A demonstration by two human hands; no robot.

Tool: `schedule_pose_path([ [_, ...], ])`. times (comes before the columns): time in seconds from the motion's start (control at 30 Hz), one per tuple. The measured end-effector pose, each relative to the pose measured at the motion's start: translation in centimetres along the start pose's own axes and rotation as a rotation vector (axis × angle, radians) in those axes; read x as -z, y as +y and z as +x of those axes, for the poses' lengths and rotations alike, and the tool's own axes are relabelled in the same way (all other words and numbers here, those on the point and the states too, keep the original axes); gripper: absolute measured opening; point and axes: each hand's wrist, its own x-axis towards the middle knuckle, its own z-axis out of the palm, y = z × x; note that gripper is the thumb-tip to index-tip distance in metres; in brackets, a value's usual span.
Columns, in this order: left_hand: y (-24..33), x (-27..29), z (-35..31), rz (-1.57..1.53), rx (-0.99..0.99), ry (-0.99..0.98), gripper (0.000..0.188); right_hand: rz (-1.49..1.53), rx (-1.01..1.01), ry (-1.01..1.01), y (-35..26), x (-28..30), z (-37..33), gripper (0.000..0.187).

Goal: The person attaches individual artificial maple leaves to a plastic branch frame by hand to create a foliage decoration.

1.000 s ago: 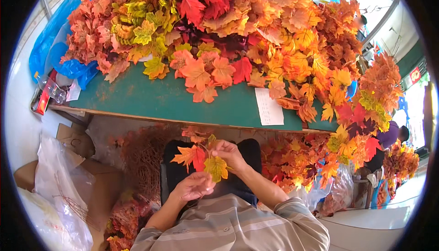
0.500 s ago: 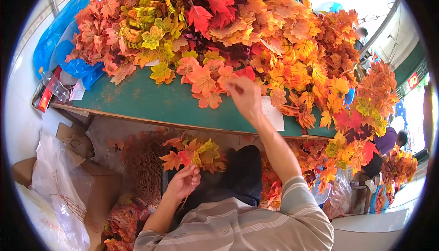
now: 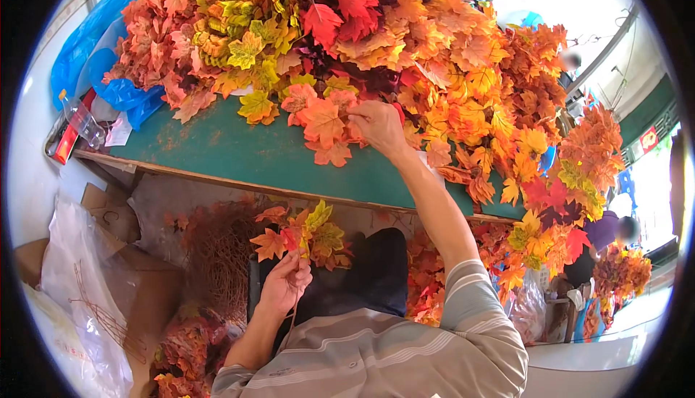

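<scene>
My left hand (image 3: 284, 282) is closed round the stem of an artificial maple leaf spray (image 3: 308, 235), held above my lap. Its leaves are orange, red and yellow-green, and a thin brown stem trails below the fist. Over the table's front part, my right hand (image 3: 376, 124) has its fingertips pinched together at the edge of a small cluster of orange maple leaves (image 3: 322, 124). The fingertips touch the cluster; whether they grip one leaf is too small to see. A yellow-green leaf (image 3: 257, 107) lies to the left of that cluster.
Heaped leaves in orange, red and yellow cover the back of the green table (image 3: 210, 148). A blue plastic bag (image 3: 79, 43) and a clear bottle (image 3: 85, 126) are at the left. Below stand a cardboard box (image 3: 156, 296) and a tangle of brown stems (image 3: 224, 264). Another person sits far right.
My right hand has moved slightly left and up, its fingertips now at the orange leaf cluster. The left hand keeps its hold on the spray, whose yellow-green leaf has turned more upright.
</scene>
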Motion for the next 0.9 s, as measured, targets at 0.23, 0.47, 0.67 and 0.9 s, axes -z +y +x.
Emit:
schedule_pose_path([
  [0.23,-0.4,-1.6,-0.3,0.013,0.019,-0.007,0.02,0.229,-0.056,0.183,-3.3,3.6,-0.3,0.012],
  [0.47,0.5,-0.6,-0.6,0.071,0.046,-0.037,0.013,0.349,-0.144,0.042,-9.3,9.7,-7.4,0.011],
  [0.67,1.3,-4.6,0.4,0.419,-0.107,0.059,0.011,0.361,-0.162,-0.456,-11.1,7.9,-15.3,0.009],
  [0.9,-0.8,-6.5,0.0,0.792,-0.311,0.145,0.007,0.603,-0.184,-0.457,-14.6,4.4,-16.1,0.014],
])
